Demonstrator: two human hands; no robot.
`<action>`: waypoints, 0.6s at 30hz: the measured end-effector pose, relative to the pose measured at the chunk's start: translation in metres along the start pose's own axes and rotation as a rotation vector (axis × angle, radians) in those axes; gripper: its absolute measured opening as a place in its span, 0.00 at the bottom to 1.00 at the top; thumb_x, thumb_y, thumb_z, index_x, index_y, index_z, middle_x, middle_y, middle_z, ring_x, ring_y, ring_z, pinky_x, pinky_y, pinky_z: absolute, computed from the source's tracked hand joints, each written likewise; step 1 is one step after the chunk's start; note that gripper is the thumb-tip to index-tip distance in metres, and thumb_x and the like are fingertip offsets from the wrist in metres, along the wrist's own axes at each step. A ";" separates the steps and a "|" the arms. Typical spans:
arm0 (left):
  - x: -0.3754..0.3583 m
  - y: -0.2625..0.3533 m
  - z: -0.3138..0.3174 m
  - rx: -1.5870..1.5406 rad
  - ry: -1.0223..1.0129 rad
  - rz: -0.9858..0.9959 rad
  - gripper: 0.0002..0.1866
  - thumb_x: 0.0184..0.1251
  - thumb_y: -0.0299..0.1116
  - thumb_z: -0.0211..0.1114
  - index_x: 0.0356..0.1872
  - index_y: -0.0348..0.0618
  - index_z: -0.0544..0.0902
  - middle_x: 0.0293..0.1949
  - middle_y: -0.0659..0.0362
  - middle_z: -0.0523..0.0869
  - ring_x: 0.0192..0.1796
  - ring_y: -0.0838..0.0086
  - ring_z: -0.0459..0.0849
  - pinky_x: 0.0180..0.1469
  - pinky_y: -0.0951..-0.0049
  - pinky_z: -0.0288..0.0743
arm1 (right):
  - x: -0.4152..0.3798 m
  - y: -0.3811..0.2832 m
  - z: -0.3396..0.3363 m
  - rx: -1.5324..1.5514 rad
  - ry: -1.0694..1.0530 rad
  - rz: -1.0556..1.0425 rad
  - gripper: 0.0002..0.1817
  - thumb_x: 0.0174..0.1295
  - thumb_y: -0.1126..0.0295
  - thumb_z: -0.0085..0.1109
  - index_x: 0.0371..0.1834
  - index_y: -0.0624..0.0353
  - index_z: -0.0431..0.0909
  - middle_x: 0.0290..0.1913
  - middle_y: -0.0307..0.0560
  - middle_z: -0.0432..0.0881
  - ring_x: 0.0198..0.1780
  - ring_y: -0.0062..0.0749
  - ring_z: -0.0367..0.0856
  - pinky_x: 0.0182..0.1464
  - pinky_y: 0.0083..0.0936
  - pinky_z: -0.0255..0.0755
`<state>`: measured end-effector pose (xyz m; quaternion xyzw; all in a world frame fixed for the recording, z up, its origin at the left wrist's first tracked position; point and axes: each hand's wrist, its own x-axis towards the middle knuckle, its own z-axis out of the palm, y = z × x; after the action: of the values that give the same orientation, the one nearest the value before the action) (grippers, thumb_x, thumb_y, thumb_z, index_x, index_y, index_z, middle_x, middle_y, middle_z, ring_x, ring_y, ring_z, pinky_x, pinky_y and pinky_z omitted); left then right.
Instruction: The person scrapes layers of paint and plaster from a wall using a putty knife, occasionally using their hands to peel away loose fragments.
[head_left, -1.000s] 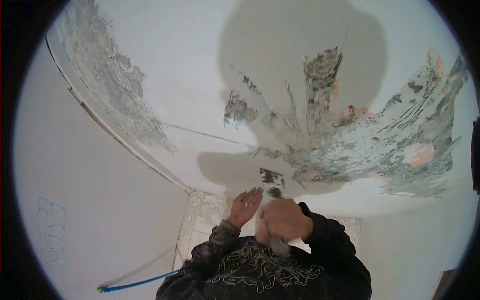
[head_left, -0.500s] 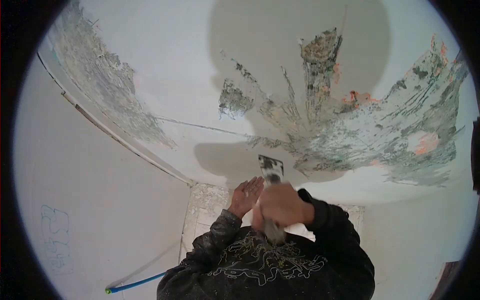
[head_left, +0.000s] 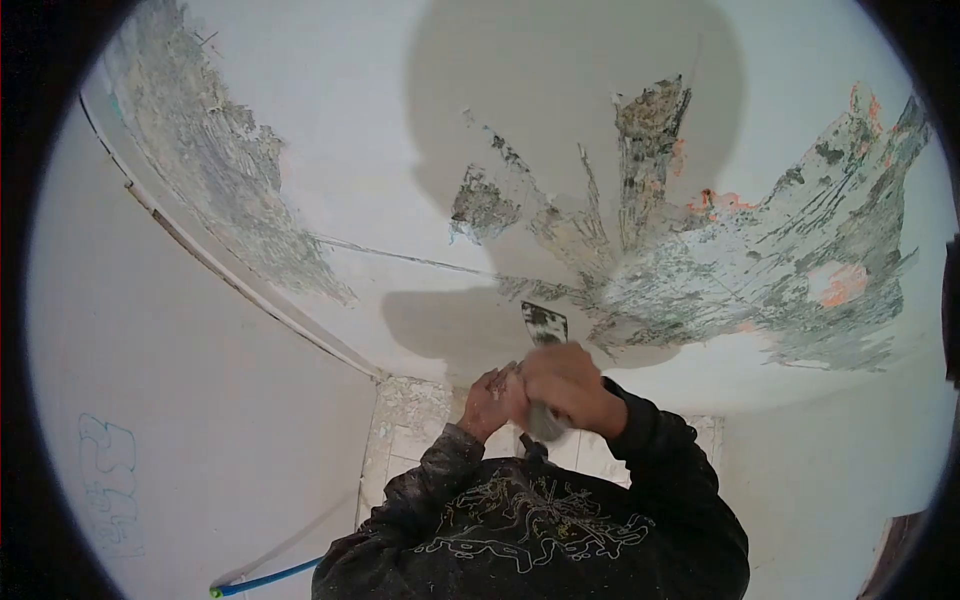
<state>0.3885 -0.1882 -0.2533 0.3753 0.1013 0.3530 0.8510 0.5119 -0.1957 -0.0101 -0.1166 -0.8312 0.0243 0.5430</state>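
A scraper [head_left: 545, 322] with a wide, stained blade is gripped by my right hand [head_left: 565, 385], its blade pointing up toward the wall and its handle end showing below my fist. My left hand [head_left: 488, 403] is close beside the right one, palm turned inward, and the two seem to touch or overlap. The left fingertips are partly hidden, so what they hold, if anything, cannot be made out. Beyond the blade, the white wall [head_left: 440, 325] has a large scraped patch [head_left: 700, 280] of grey, dark and orange.
Another scraped patch [head_left: 215, 170] runs along the left of the wall. Pale debris [head_left: 412, 402] lies on the tiled floor at the wall's foot. A blue tube [head_left: 270, 577] is at the lower left, below green marks [head_left: 108, 465] on the side wall.
My right hand and the scraper have come nearer to my left hand, whose fingers were more visible before. The wall has shifted slightly in view.
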 end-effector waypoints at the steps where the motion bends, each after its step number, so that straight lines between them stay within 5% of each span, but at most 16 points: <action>1: 0.005 -0.014 -0.015 -0.269 -0.157 0.060 0.23 0.72 0.32 0.39 0.63 0.29 0.58 0.64 0.46 0.63 0.67 0.60 0.61 0.69 0.63 0.57 | 0.006 -0.014 -0.009 0.037 -0.013 -0.063 0.11 0.41 0.79 0.63 0.19 0.59 0.68 0.17 0.43 0.70 0.15 0.34 0.69 0.18 0.24 0.65; 3: 0.015 -0.040 -0.041 -0.806 -0.473 0.186 0.23 0.71 0.31 0.40 0.63 0.29 0.58 0.64 0.46 0.64 0.66 0.61 0.63 0.68 0.64 0.57 | 0.006 -0.017 0.000 0.019 0.094 -0.081 0.11 0.44 0.78 0.64 0.18 0.59 0.68 0.17 0.43 0.70 0.15 0.35 0.70 0.19 0.25 0.66; 4: 0.009 -0.034 -0.034 -0.747 -0.166 0.152 0.23 0.71 0.31 0.40 0.63 0.29 0.58 0.64 0.46 0.63 0.67 0.61 0.62 0.69 0.64 0.57 | 0.006 -0.018 0.005 0.009 0.148 -0.089 0.11 0.45 0.78 0.64 0.18 0.59 0.68 0.17 0.43 0.70 0.15 0.35 0.70 0.20 0.25 0.67; 6: -0.005 -0.020 -0.018 -0.542 0.451 -0.022 0.23 0.71 0.32 0.41 0.63 0.30 0.58 0.65 0.47 0.62 0.67 0.61 0.61 0.69 0.63 0.56 | 0.004 0.010 0.007 -0.010 -0.084 0.033 0.11 0.48 0.78 0.62 0.17 0.59 0.67 0.16 0.43 0.70 0.14 0.30 0.70 0.20 0.24 0.68; 9: -0.007 -0.013 -0.016 -0.742 0.425 -0.022 0.24 0.70 0.33 0.41 0.63 0.30 0.58 0.65 0.48 0.63 0.66 0.62 0.63 0.68 0.65 0.56 | -0.011 0.019 0.013 0.013 -0.138 0.106 0.07 0.47 0.73 0.61 0.22 0.59 0.71 0.22 0.46 0.74 0.19 0.35 0.73 0.23 0.28 0.70; 11: -0.010 0.029 0.018 0.013 0.419 -0.056 0.24 0.70 0.32 0.41 0.63 0.30 0.58 0.65 0.48 0.63 0.66 0.61 0.63 0.69 0.65 0.56 | -0.013 0.026 0.016 0.019 -0.163 0.213 0.07 0.45 0.72 0.61 0.25 0.59 0.72 0.26 0.48 0.75 0.20 0.38 0.74 0.24 0.30 0.70; 14: -0.010 -0.046 -0.045 -0.856 0.544 0.028 0.24 0.70 0.33 0.41 0.63 0.31 0.58 0.64 0.47 0.64 0.67 0.61 0.62 0.69 0.64 0.56 | -0.025 0.032 0.021 0.004 -0.183 0.378 0.09 0.43 0.71 0.60 0.29 0.59 0.74 0.31 0.50 0.78 0.22 0.42 0.74 0.25 0.33 0.70; 17: -0.003 -0.002 -0.013 -0.804 0.646 -0.045 0.23 0.71 0.34 0.41 0.63 0.32 0.59 0.64 0.48 0.65 0.66 0.61 0.63 0.69 0.63 0.55 | -0.008 0.007 0.025 -0.249 -1.038 0.461 0.08 0.44 0.70 0.60 0.28 0.59 0.75 0.30 0.45 0.77 0.29 0.41 0.76 0.29 0.30 0.69; 18: -0.016 0.015 0.016 -0.579 0.634 -0.042 0.23 0.71 0.34 0.41 0.63 0.32 0.59 0.64 0.48 0.65 0.66 0.61 0.62 0.69 0.63 0.55 | -0.007 0.004 0.025 -0.164 -0.830 0.346 0.07 0.44 0.70 0.60 0.26 0.59 0.75 0.29 0.44 0.76 0.28 0.39 0.76 0.27 0.30 0.68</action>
<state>0.3758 -0.2006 -0.2328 -0.0081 0.2623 0.4476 0.8548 0.4923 -0.1914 -0.0278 -0.2769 -0.9459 0.0937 0.1410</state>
